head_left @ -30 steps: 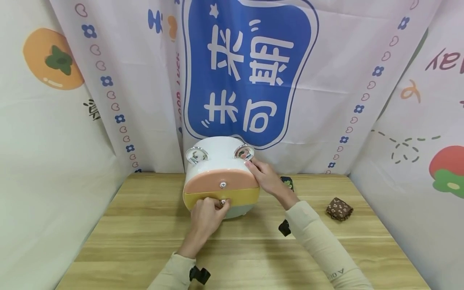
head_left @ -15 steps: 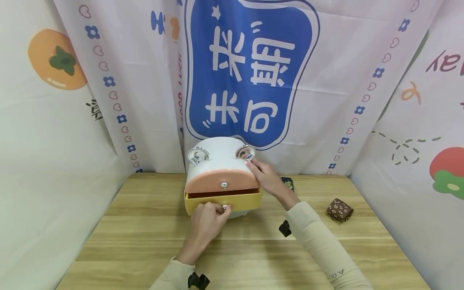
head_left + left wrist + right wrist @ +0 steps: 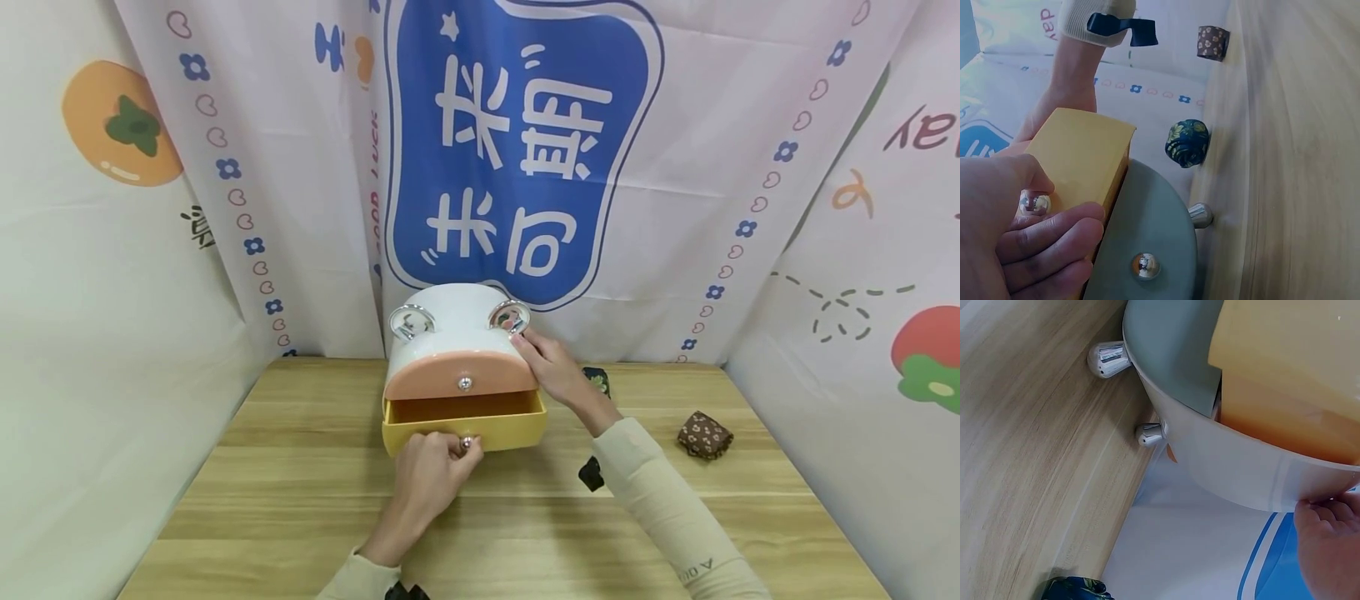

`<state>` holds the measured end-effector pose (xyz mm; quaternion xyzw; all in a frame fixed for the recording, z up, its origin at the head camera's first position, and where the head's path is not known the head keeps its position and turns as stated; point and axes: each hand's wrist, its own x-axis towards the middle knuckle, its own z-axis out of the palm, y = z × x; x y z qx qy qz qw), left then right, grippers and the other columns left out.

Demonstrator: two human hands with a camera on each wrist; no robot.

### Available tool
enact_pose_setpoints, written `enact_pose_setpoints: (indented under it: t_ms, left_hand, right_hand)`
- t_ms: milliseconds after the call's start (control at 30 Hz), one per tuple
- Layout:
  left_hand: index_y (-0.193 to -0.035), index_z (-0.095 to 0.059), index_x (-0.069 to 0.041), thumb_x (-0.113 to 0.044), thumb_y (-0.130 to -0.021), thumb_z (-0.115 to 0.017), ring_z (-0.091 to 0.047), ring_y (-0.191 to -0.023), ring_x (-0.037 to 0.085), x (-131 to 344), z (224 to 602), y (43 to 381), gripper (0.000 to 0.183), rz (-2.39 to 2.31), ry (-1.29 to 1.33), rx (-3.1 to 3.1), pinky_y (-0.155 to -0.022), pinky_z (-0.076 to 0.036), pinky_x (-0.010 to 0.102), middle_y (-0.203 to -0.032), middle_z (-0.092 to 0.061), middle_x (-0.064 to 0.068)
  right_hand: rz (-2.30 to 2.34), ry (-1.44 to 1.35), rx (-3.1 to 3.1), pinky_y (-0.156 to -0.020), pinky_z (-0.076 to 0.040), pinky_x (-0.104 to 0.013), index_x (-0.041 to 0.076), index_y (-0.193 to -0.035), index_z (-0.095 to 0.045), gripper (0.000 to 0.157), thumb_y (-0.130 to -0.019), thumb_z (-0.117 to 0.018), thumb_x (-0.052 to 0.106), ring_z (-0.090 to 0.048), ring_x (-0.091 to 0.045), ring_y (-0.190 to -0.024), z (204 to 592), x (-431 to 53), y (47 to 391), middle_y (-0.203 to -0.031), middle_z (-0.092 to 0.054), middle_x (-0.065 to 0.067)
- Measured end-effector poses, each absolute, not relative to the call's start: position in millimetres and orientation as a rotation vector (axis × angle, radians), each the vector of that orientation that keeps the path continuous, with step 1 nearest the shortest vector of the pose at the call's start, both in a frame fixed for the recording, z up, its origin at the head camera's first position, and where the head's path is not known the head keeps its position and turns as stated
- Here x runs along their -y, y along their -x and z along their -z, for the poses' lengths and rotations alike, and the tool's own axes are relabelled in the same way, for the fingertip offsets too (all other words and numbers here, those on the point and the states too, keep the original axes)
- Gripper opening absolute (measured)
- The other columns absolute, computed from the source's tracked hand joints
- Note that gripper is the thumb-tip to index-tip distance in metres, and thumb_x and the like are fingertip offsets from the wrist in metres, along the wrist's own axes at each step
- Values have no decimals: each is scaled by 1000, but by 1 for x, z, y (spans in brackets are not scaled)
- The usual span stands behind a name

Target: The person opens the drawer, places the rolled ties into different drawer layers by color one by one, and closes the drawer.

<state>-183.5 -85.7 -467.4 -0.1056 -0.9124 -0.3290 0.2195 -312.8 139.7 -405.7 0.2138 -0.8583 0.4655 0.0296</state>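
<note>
A small rounded drawer box (image 3: 457,312) with a white shell stands at the back of the table, two silver-rimmed round ears on its top. Its yellow middle drawer (image 3: 517,433) is pulled partway out; what shows of its inside holds nothing. My left hand (image 3: 431,467) pinches that drawer's silver knob (image 3: 1035,203) between thumb and fingers. My right hand (image 3: 553,367) grips the box at its upper right, by the right ear (image 3: 509,317). Above, the orange drawer (image 3: 420,383) is closed. The grey-green bottom drawer (image 3: 1154,219), also closed, shows in the left wrist view.
A brown floral folded cloth (image 3: 705,435) lies on the right of the wooden table (image 3: 300,500). Behind my right wrist is a dark green floral cloth bundle (image 3: 1188,144). Printed white curtains (image 3: 315,208) stand around the back and sides.
My left hand has drawn the yellow drawer from fully closed to partly out, toward me. The right hand has kept its hold on the box.
</note>
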Motion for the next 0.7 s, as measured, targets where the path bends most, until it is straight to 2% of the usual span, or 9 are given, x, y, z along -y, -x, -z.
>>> enact_pose_setpoints:
  t_ms: [100, 267, 400, 533, 600, 700]
  left_hand:
    - [-45, -42, -27, -37, -92, -76, -24, -41, -6, 86, 467, 180, 59, 914, 302, 2516, -44, -24, 19, -42, -29, -21]
    - [-45, -41, -28, -36, -91, -77, -23, -42, -7, 86, 468, 174, 59, 885, 317, 2494, -44, -24, 18, -43, -28, -22]
    - [-45, -41, -29, -35, -90, -78, -21, -43, -9, 85, 468, 169, 58, 869, 337, 2476, -44, -24, 16, -44, -27, -23]
    - [-45, -41, -29, -35, -89, -78, -21, -43, -10, 84, 466, 164, 58, 855, 356, 2466, -44, -24, 15, -44, -27, -24]
    - [-45, -41, -30, -35, -89, -78, -21, -43, -10, 84, 466, 161, 58, 848, 356, 2467, -44, -24, 15, -44, -27, -24]
    - [-46, -42, -30, -35, -89, -79, -21, -43, -10, 84, 466, 158, 57, 836, 354, 2467, -45, -24, 14, -44, -27, -23]
  right_hand:
    - [-1439, -657, 2648, -119, -43, -55, 16, -156, -51, 58, -111, -44, 51, -54, -30, -143, 406, -140, 313, -156, -57, -11]
    - [-1438, -664, 2634, -112, -48, -54, 19, -149, -58, 52, -111, -43, 51, -61, -28, -126, 406, -140, 313, -140, -65, -10]
    - [-1423, -663, 2631, -109, -50, -51, 19, -146, -60, 50, -111, -43, 51, -61, -25, -122, 406, -141, 314, -136, -67, -9]
    - [-1421, -661, 2628, -100, -50, -47, 17, -135, -63, 46, -111, -42, 51, -60, -25, -111, 406, -141, 314, -121, -67, -10]
    - [-1429, -660, 2631, -100, -49, -47, 17, -134, -62, 46, -112, -42, 51, -60, -26, -111, 407, -141, 314, -121, -66, -11]
    - [-1452, -662, 2635, -107, -49, -51, 18, -144, -60, 50, -111, -42, 51, -60, -26, -119, 407, -141, 314, -131, -66, -10]
